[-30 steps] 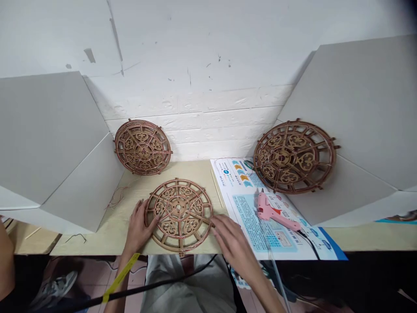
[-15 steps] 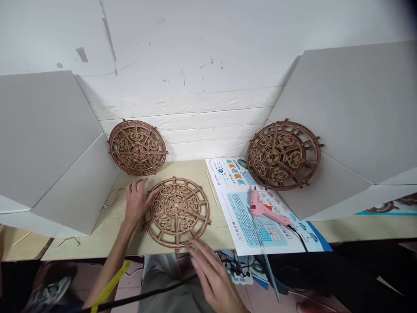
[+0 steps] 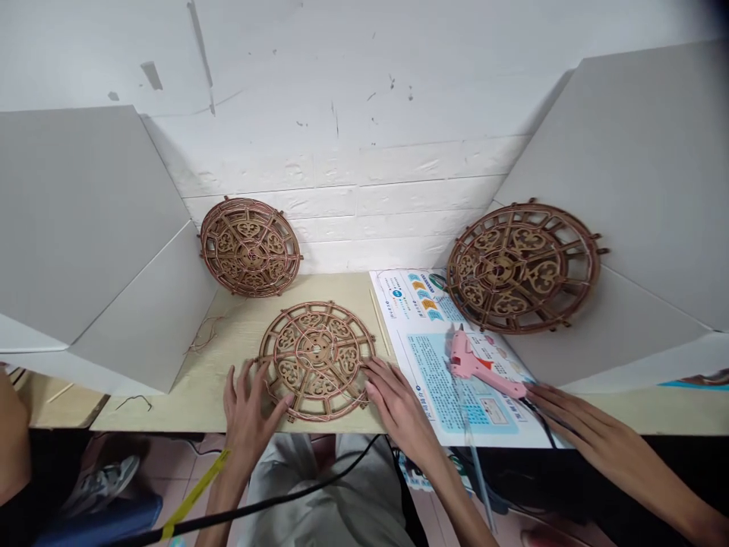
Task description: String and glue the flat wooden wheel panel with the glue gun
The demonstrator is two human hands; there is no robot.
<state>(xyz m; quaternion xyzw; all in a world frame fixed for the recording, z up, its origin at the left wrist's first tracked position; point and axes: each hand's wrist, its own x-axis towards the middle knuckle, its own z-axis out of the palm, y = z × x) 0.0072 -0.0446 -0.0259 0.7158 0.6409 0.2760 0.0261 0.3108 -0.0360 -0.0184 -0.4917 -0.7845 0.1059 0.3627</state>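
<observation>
A round openwork wooden wheel (image 3: 317, 351) with copper-coloured wire along its rings lies flat on the pale table, near the front edge. My left hand (image 3: 249, 406) is at its lower left rim, fingers spread, thumb over the rim. At the lower right rim is my right hand (image 3: 399, 403), its fingers stretched out and their tips touching the wheel's edge. A similar wheel (image 3: 250, 247) leans against the wall at the back left. Another wheel (image 3: 524, 266) leans on the grey panel at the right. A pink glue gun (image 3: 475, 365) lies on a printed sheet (image 3: 418, 372).
Another person's hand (image 3: 598, 433) reaches in from the right beside the glue gun's handle. Grey panels (image 3: 137, 289) stand on both sides. Loose wire (image 3: 202, 334) and a thin stick (image 3: 380, 315) lie on the table. A person's arm (image 3: 12, 441) shows at far left.
My right hand has moved to the wheel's right rim, and my left hand has come down along the left rim. Another person's hand has appeared at the right. The view has shifted slightly.
</observation>
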